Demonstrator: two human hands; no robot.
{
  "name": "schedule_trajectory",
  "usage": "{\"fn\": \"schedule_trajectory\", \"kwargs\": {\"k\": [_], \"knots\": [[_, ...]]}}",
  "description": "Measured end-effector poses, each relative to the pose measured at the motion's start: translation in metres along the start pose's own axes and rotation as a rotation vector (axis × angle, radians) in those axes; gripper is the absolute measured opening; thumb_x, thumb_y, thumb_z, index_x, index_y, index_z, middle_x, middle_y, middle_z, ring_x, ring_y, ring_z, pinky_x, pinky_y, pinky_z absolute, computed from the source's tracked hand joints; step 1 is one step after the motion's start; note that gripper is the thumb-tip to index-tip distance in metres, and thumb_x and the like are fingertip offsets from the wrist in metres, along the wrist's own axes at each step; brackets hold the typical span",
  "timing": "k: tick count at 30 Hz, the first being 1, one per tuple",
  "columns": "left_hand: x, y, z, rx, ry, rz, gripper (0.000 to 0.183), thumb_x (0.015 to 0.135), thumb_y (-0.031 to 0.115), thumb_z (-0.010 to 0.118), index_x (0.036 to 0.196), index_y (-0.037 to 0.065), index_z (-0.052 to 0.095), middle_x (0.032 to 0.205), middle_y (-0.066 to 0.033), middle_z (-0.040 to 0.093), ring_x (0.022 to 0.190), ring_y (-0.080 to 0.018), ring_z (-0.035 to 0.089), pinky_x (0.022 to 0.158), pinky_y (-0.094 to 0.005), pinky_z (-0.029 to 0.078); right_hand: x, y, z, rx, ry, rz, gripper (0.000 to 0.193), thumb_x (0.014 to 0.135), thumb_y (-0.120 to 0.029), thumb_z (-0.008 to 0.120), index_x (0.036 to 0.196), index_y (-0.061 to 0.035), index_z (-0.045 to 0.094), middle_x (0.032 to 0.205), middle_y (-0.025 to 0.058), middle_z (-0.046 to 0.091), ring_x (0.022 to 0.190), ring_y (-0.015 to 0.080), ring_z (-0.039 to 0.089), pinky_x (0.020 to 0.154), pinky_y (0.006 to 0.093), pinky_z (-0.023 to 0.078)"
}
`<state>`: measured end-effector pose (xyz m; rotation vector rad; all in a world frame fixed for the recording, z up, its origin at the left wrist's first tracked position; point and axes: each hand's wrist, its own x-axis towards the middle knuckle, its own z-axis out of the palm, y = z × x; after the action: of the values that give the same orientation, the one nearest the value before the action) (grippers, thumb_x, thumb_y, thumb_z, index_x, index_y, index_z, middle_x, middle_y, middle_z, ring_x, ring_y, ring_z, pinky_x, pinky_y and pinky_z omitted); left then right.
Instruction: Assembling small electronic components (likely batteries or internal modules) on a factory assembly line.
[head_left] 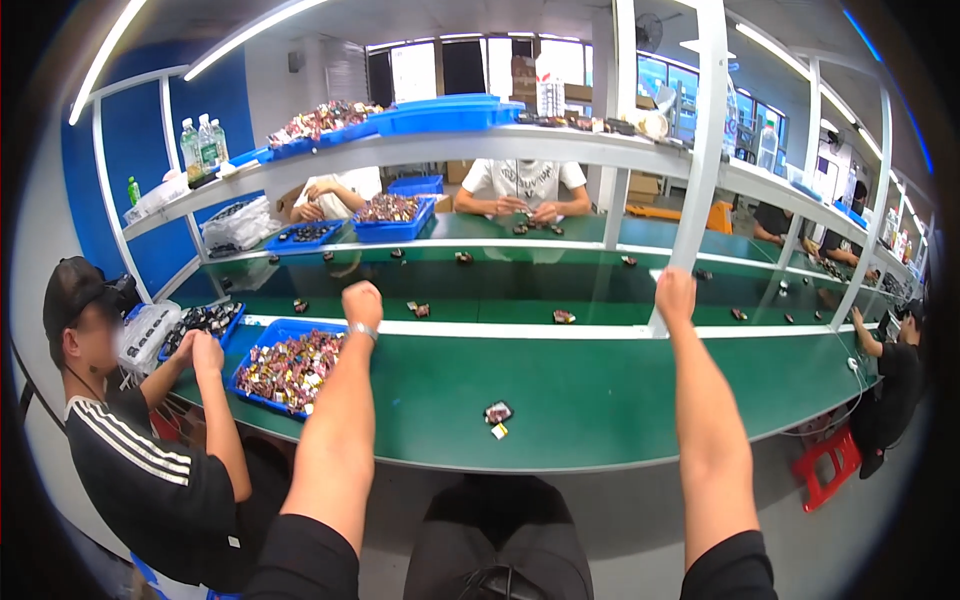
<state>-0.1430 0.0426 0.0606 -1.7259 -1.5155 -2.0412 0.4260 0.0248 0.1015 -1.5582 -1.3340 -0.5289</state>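
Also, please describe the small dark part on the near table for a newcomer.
Find the green table on the near side of the white rail. Between the person's forearms, towards the front edge, lies the small dark part, a white-and-yellow piece at its near side. Unlike it, similar loose parts lie beyond the rail.

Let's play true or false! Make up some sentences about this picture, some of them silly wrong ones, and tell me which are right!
1. The left hand and right hand are both curled closed. True.
2. The silvery wristband is on the right wrist. False: it is on the left wrist.
3. The blue tray beside the left forearm is heaped with small parts. True.
4. The worktable is bright yellow. False: it is green.
5. The red stool is on the picture's left side. False: it is on the right.
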Motion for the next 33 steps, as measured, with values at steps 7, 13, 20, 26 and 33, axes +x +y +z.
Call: {"fn": "schedule_trajectory", "kwargs": {"k": [7, 13, 20, 26, 33], "knots": [[0.074, 0.013, -0.051, 0.019, 0.012, 0.073, 0.019, 0.073, 0.004, 0.049, 0.058, 0.004, 0.060, 0.057, -0.0111, 0.057, 0.057, -0.0205, 0.056, 0.057, -0.0312, 0.044, 0.076, -0.040, -0.051, -0.049, -0.014, -0.204, 0.020, 0.084, -0.016, 0.050, 0.078, -0.0114, 0.068, 0.089, 0.0191, 0.067, 0.085, 0.0428, 0.062, 0.075, 0.0507, 0.050], [0.108, 0.036, -0.089, 0.064, 0.054, -0.039, 0.025, 0.074, 0.019, 0.062, 0.058, 0.001, 0.054, 0.052, -0.0007, 0.043, 0.054, -0.0099, 0.038, 0.053, -0.0317, 0.034, 0.078, -0.079, -0.061, -0.017, -0.048, -0.122, 0.020, 0.080, -0.015, 0.051, 0.075, -0.0128, 0.070, 0.083, 0.0197, 0.066, 0.083, 0.0412, 0.063, 0.073, 0.0489, 0.050], [0.120, 0.029, -0.131, 0.221, 0.124, -0.023, 0.027, 0.069, 0.015, 0.060, 0.050, 0.002, 0.047, 0.047, 0.0013, 0.033, 0.048, -0.0080, 0.033, 0.046, -0.0318, 0.028, 0.061, -0.109, -0.044, 0.053, -0.152, -0.093, 0.019, 0.078, -0.016, 0.052, 0.075, -0.0127, 0.070, 0.084, 0.0182, 0.068, 0.083, 0.0390, 0.065, 0.075, 0.0472, 0.051], [0.105, 0.020, -0.107, -0.018, 0.168, -0.105, 0.024, 0.069, 0.011, 0.059, 0.049, 0.004, 0.048, 0.049, 0.0044, 0.041, 0.049, -0.0057, 0.035, 0.047, -0.0294, 0.027, 0.040, -0.107, -0.006, 0.002, -0.097, -0.204, 0.018, 0.081, -0.018, 0.053, 0.076, -0.0159, 0.070, 0.086, 0.0169, 0.068, 0.082, 0.0387, 0.065, 0.073, 0.0465, 0.052], [0.032, 0.023, -0.009, 0.278, -0.374, -0.050, 0.018, 0.071, 0.019, 0.066, 0.066, 0.002, 0.065, 0.066, -0.0136, 0.066, 0.060, -0.0225, 0.063, 0.062, -0.0358, 0.050, -0.048, -0.139, 0.054, 0.183, -0.201, -0.221, 0.016, 0.078, -0.016, 0.057, 0.066, -0.0160, 0.067, 0.072, 0.0142, 0.066, 0.067, 0.0379, 0.064, 0.062, 0.0469, 0.052]]}}
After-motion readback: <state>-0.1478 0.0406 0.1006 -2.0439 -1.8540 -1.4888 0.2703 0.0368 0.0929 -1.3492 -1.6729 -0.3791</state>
